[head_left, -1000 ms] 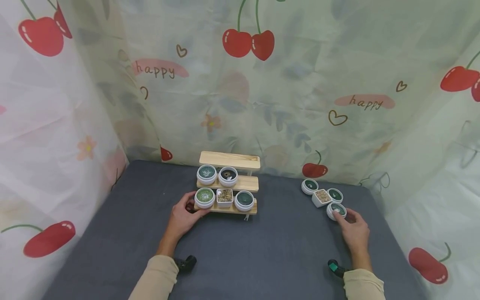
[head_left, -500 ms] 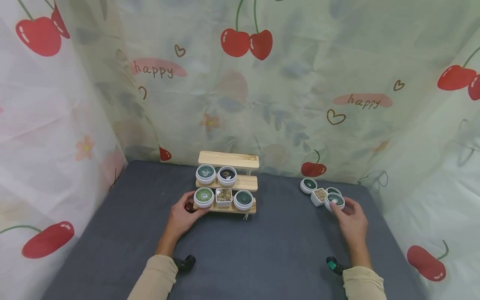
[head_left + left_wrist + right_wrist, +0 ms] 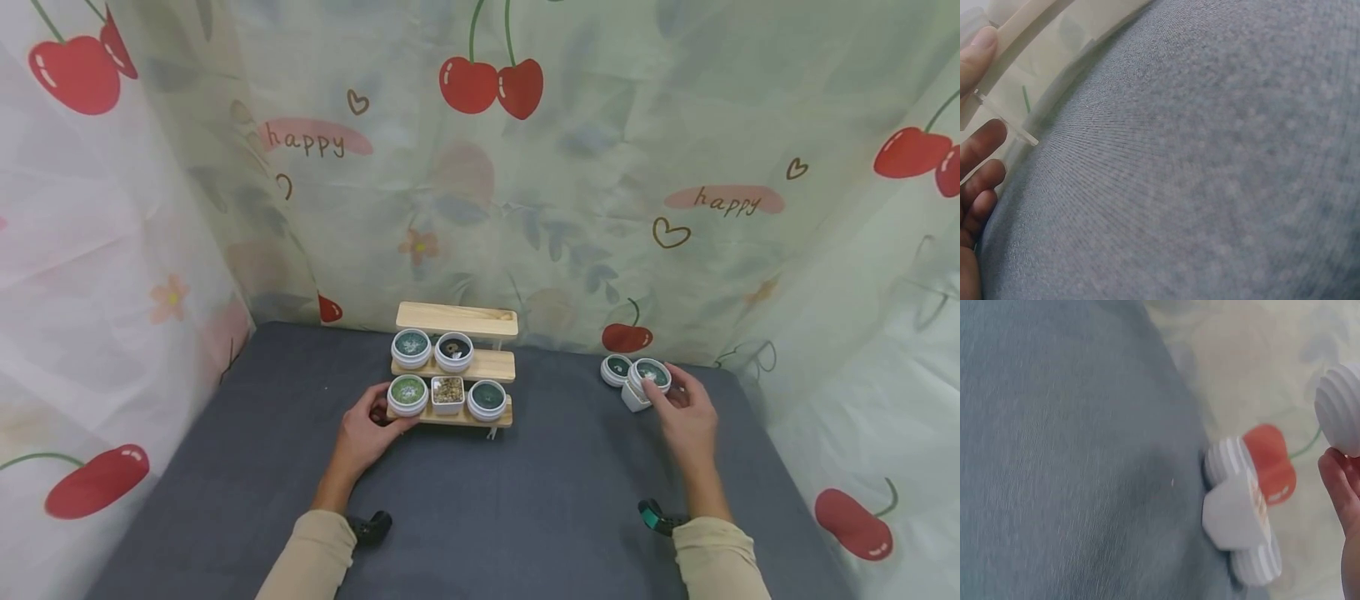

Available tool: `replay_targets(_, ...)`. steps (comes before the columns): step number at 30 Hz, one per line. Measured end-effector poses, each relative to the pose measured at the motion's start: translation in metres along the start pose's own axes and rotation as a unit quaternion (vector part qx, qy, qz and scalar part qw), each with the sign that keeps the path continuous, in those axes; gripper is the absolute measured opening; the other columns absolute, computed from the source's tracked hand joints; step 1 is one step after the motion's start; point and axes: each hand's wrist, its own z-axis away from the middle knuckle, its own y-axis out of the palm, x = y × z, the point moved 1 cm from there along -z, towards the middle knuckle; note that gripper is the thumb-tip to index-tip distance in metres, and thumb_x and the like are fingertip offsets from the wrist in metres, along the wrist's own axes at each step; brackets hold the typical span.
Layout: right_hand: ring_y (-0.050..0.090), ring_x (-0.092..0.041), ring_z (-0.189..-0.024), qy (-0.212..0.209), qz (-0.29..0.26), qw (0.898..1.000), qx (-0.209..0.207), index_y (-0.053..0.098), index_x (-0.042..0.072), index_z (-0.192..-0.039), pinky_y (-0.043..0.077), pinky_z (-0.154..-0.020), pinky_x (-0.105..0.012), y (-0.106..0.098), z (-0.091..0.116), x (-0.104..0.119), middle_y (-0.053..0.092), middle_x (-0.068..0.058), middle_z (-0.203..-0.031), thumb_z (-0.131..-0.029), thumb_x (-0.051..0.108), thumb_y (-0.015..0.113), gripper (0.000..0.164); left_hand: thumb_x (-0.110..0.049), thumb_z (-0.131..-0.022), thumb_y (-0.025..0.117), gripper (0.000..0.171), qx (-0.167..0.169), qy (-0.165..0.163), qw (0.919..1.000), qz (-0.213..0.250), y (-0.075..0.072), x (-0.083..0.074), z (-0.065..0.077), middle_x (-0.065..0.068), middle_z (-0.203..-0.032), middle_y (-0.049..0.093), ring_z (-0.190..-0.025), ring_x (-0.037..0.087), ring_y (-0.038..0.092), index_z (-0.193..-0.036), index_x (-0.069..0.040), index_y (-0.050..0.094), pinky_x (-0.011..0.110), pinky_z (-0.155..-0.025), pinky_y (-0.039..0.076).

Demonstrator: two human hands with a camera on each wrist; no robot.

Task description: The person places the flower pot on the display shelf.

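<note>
A three-tier wooden stand (image 3: 459, 320) stands at the back of the table. My left hand (image 3: 363, 433) grips the left end of its lowest board; in the left wrist view the thumb (image 3: 982, 47) lies against the board (image 3: 1022, 40), fingers below. Near that hand sits a round pot with a light green top (image 3: 408, 395). My right hand (image 3: 688, 417) pinches a round white ribbed pot (image 3: 649, 375) with a dark green top, raised over the other pots at the right. Below it in the right wrist view are a square pot (image 3: 1235, 512) and two ribbed ones.
On the stand are a square pot (image 3: 447, 395) of grainy stuff and several round pots (image 3: 487, 400). Another round pot (image 3: 617, 370) stands at the back right. A printed cloth wall (image 3: 555, 250) closes off the back of the dark grey table (image 3: 510, 517).
My right hand has lifted the round pot off the table and carried it up and leftward over the square pot. My left hand has stayed on the stand.
</note>
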Motion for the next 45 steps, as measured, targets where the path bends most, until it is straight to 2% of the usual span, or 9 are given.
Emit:
replay_targets(5,0.061,0.006,-0.103,-0.017,-0.046,0.998,0.030,0.060,0.015,-0.140,0.048,-0.083,-0.005,0.010,0.002,0.016,0.060,-0.003,-0.132,-0.090,0.031,0.080,0.056,-0.044,-0.075,0.090,0.072,-0.001,0.002,1.0000,0.001,0.000,0.000,0.000,0.001,-0.095,0.070,-0.086,0.015,0.061,-0.136,-0.022,0.059,0.028,-0.078,0.047)
replay_targets(12,0.063,0.001,-0.104,-0.052,-0.114,0.991,0.056,0.061,0.009,-0.138,0.049,-0.085,-0.006,0.033,0.008,0.043,0.060,0.005,-0.120,-0.090,0.016,0.079,0.052,-0.044,-0.076,0.090,0.072,-0.001,0.004,1.0000,0.006,0.000,-0.001,0.001,0.002,-0.095,0.070,-0.085,0.016,0.061,-0.136,-0.021,0.059,0.028,-0.078,0.047)
replay_targets(19,0.064,-0.001,-0.103,-0.074,-0.161,0.980,0.088,0.059,0.001,-0.137,0.051,-0.085,-0.009,0.063,0.015,0.063,0.060,-0.001,-0.121,-0.088,0.005,0.079,0.053,-0.045,-0.077,0.089,0.073,0.002,0.005,0.9999,0.009,0.000,0.000,0.000,0.002,-0.095,0.069,-0.084,0.015,0.060,-0.137,-0.021,0.058,0.027,-0.077,0.047)
replay_targets(24,0.063,0.000,-0.102,-0.086,-0.175,0.974,0.112,0.055,-0.004,-0.135,0.050,-0.086,-0.008,0.083,0.022,0.073,0.059,-0.009,-0.123,-0.088,0.004,0.079,0.053,-0.047,-0.076,0.089,0.074,0.004,0.002,1.0000,0.008,0.001,0.000,0.000,0.002,-0.096,0.070,-0.085,0.016,0.060,-0.138,-0.021,0.057,0.029,-0.077,0.047)
replay_targets(29,0.063,-0.005,-0.102,-0.097,-0.199,0.967,0.127,0.055,-0.007,-0.133,0.051,-0.086,-0.010,0.101,0.030,0.082,0.060,-0.020,-0.127,-0.086,0.000,0.079,0.053,-0.049,-0.076,0.089,0.074,0.001,0.003,1.0000,0.008,0.000,0.002,0.000,0.002,-0.097,0.070,-0.086,0.016,0.059,-0.138,-0.021,0.058,0.029,-0.078,0.047)
replay_targets(37,0.063,-0.006,-0.105,-0.077,-0.208,0.965,0.139,0.057,-0.005,-0.132,0.051,-0.088,-0.011,0.137,0.037,0.083,0.062,-0.021,-0.127,-0.086,0.001,0.080,0.052,-0.050,-0.076,0.088,0.075,0.001,-0.002,1.0000,-0.001,-0.003,0.000,-0.002,0.002,-0.099,0.070,-0.089,0.017,0.060,-0.138,-0.021,0.058,0.031,-0.080,0.047)
replay_targets(45,0.065,-0.014,-0.099,-0.071,-0.181,0.969,0.151,0.058,-0.005,-0.130,0.052,-0.084,-0.016,0.160,0.044,0.084,0.066,-0.024,-0.124,-0.085,0.002,0.081,0.051,-0.050,-0.076,0.088,0.074,0.004,0.001,1.0000,-0.003,0.000,0.000,-0.001,0.003,-0.097,0.071,-0.087,0.017,0.061,-0.137,-0.020,0.058,0.031,-0.079,0.047)
